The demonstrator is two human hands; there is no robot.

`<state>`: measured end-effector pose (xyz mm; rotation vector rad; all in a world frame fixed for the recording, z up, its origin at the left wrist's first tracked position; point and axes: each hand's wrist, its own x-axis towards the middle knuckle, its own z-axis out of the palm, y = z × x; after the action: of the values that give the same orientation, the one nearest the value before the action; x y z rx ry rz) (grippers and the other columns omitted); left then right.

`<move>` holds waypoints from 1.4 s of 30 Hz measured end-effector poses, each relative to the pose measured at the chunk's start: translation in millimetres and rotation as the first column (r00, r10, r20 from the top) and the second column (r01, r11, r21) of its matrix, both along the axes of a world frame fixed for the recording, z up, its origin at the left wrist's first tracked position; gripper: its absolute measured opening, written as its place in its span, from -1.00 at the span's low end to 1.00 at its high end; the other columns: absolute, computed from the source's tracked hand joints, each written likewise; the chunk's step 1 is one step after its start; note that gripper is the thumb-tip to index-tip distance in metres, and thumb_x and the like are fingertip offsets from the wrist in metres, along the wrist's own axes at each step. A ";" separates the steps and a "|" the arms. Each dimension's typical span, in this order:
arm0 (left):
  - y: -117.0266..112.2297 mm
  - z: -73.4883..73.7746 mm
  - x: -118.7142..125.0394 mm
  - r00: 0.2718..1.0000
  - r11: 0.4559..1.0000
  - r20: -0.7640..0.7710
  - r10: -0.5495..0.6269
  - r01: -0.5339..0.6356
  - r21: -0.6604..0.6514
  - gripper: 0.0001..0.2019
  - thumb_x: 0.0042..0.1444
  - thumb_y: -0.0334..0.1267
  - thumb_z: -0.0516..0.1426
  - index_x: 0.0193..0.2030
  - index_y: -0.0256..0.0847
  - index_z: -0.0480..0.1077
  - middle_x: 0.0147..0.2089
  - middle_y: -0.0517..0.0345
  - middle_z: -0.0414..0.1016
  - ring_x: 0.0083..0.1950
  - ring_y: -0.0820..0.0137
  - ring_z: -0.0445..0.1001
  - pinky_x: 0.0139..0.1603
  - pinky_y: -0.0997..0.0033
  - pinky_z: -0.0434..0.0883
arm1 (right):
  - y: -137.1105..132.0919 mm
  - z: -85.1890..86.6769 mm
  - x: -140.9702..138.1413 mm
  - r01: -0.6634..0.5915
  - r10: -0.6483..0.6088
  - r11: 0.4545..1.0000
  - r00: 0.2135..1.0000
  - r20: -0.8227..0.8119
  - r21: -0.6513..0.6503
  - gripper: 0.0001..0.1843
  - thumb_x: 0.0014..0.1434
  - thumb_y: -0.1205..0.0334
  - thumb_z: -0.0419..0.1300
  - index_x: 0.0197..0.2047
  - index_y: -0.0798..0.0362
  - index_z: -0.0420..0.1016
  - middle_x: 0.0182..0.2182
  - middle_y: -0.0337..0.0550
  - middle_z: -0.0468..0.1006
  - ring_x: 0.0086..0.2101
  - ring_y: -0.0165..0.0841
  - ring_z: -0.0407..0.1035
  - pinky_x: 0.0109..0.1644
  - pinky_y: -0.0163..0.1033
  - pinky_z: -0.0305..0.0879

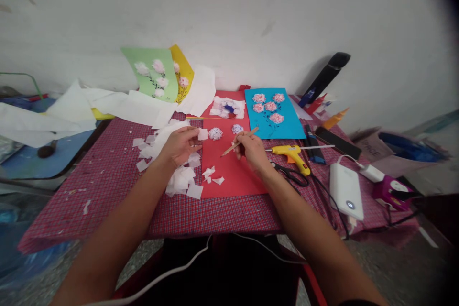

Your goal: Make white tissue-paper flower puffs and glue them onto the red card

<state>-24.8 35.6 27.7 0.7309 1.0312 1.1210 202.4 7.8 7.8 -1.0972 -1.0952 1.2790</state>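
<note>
Between the thumb and fingers of my left hand (pixel 182 145) is a small white paper square (pixel 202 134). My right hand (pixel 253 150) grips a pencil (pixel 234 146) slantwise, its tip pointing down and left over the red sheet (pixel 229 184). Two speckled paper flowers, one on the left (pixel 215 134) and one by my right hand (pixel 237 128), sit on that sheet. Above them lies a paint-stained white paper (pixel 228 107) with blue and red smears. Torn paper bits (pixel 211 175) rest near the sheet's lower left, and loose white squares (pixel 181 179) are heaped under and beside my left hand.
A blue sheet with paper flowers (pixel 276 114) lies at right. Nearby are a yellow glue gun (pixel 293 154), black scissors (pixel 292 174), a white power bank (pixel 346 191) with cables and an orange tube (pixel 335 118). A green flower card (pixel 154 74) leans against the wall.
</note>
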 end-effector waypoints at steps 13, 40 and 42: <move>1.9 0.0 -3.8 0.997 0.995 -0.051 0.063 -0.059 0.076 -0.77 -0.14 -0.27 0.40 -0.36 -0.21 0.49 -0.35 0.19 0.50 -0.34 0.45 0.49 -0.27 0.38 0.43 | -1.1 2.9 -1.7 0.007 -0.007 1.000 1.000 0.014 0.002 -0.84 0.04 0.13 0.16 -0.48 0.02 0.41 -0.71 -0.35 0.36 -0.72 -0.47 0.20 -0.66 -0.34 0.09; -0.2 -3.8 -0.7 0.999 0.984 0.005 0.047 -0.047 0.173 -0.76 -0.10 -0.26 0.42 -0.34 -0.26 0.50 -0.38 0.14 0.54 -0.38 0.43 0.52 -0.20 0.30 0.50 | -0.8 0.9 1.4 0.012 -0.012 1.000 1.000 0.006 0.017 -0.83 0.07 0.13 0.17 -0.46 0.03 0.42 -0.68 -0.32 0.38 -0.70 -0.46 0.23 -0.64 -0.33 0.10; -0.7 -3.1 -0.4 0.999 0.984 0.007 0.048 -0.049 0.174 -0.75 -0.10 -0.25 0.42 -0.33 -0.27 0.49 -0.39 0.15 0.54 -0.38 0.43 0.52 -0.21 0.30 0.50 | -0.6 0.8 1.3 0.012 -0.013 1.000 1.000 0.010 0.017 -0.83 0.07 0.12 0.17 -0.46 0.02 0.42 -0.68 -0.33 0.37 -0.70 -0.46 0.22 -0.64 -0.33 0.09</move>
<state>-25.1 34.8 24.5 0.8466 0.9605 1.2655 203.7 7.3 8.6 -1.0974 -1.1033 1.2533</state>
